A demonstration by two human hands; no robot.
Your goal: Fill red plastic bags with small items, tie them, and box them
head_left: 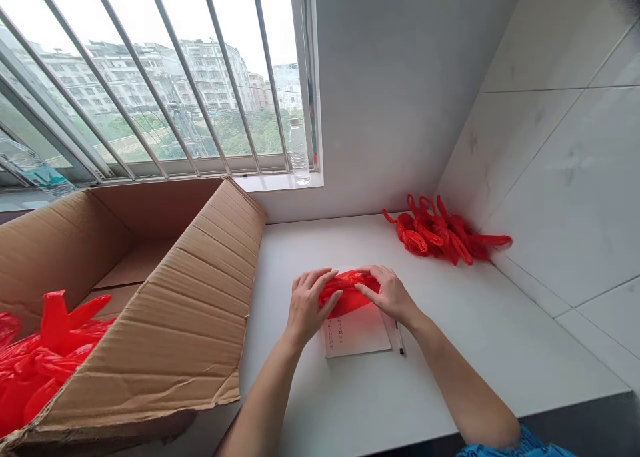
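Observation:
A crumpled red plastic bag (350,295) lies between my two hands, above the far part of a sheet of paper (360,340) with handwritten marks. My left hand (309,304) grips the bag's left end, thumb in front and fingers behind. At its right end, my right hand (393,296) has fingers curled over the bag, with the thumb on the front. The bag hides the upper part of the paper. Just right of the paper rests a pen (400,339).
An open cardboard box (200,297) on the left contains red plastic bags (60,350). Several knotted red bags (440,234) lie in a pile by the back right corner of the white tabletop (480,330). One clear bottle (299,152) stands on the sill of the barred window.

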